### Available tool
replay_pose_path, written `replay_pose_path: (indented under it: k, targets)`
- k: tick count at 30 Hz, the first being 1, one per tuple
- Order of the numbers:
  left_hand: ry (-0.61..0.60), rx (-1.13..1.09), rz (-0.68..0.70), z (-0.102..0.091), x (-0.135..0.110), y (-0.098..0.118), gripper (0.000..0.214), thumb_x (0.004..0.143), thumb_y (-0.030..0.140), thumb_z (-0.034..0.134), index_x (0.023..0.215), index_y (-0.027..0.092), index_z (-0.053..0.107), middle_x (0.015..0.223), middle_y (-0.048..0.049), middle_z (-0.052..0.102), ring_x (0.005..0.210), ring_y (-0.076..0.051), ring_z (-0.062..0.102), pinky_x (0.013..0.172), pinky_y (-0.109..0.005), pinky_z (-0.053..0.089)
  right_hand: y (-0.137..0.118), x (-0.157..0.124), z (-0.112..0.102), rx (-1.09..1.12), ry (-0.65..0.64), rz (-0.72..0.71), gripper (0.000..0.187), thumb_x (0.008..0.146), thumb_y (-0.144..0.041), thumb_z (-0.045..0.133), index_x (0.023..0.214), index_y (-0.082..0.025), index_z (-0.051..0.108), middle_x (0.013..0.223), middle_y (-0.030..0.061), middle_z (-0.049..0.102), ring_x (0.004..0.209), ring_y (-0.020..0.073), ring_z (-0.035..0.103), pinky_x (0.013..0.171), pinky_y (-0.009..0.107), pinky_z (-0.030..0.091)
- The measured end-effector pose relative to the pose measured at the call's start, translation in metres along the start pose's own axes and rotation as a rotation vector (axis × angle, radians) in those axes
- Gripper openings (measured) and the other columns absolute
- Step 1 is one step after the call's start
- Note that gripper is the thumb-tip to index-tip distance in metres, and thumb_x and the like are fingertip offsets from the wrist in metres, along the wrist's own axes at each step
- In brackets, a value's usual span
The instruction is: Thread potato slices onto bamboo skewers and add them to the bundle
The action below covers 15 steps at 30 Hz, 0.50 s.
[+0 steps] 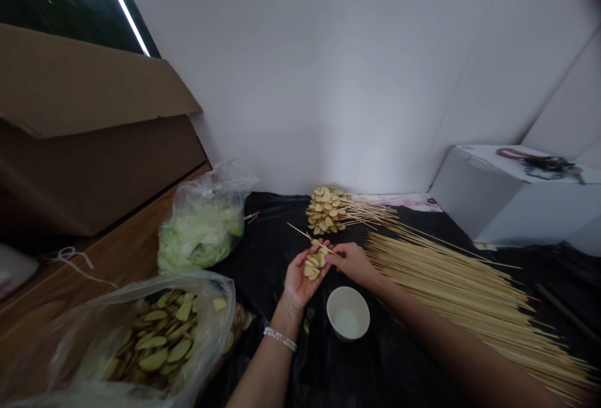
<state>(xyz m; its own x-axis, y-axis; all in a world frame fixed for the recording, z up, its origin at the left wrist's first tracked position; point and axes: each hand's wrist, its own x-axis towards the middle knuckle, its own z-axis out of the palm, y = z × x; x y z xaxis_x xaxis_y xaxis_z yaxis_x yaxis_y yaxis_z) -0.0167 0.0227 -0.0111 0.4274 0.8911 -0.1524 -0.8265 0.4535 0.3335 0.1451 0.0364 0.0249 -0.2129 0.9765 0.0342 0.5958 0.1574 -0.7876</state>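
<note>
In the head view, a person's left hand (297, 281) cups pale slices (313, 265) palm-up above a black-covered desk (270, 236), while the right hand (355, 262) pinches a thin stick (299, 231) angled across the left fingers. A white bowl (348, 313) stands between the forearms. Beyond the hands lies a pile of loaded skewers (327, 211); bare sticks (451, 283) spread to the right. At left sit a near bag of slices (162, 336), a farther bag of greens (201, 229) and a cardboard box (103, 164); a white box (511, 195) occupies the far right.
</note>
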Motion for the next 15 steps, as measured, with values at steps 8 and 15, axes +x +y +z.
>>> replay_pose_path:
  k: [8,15]
  targets:
    - [0.105,-0.032,-0.016,0.007,0.002,-0.002,0.035,0.086,0.020,0.046,0.116,0.007,0.059,0.118,-0.0157,0.064,0.114,-0.026,0.057,0.095,-0.040,0.047,0.012,0.007,-0.002,0.038,-0.016,0.020,0.024,0.076,-0.033,0.054,0.079,-0.016,0.070,0.057,-0.0009,0.063,0.055,0.0120,0.056,0.052,0.020,0.037]
    - [0.219,0.005,-0.064,0.007,0.004,-0.007,0.027,0.086,0.012,0.049,0.110,0.006,0.060,0.099,-0.0131,0.070,0.093,-0.021,0.067,0.085,-0.035,0.054,0.004,0.001,-0.004,-0.041,0.050,-0.034,0.018,0.074,-0.027,0.055,0.069,-0.018,0.069,0.063,0.0012,0.065,0.061,0.0132,0.054,0.057,0.023,0.033]
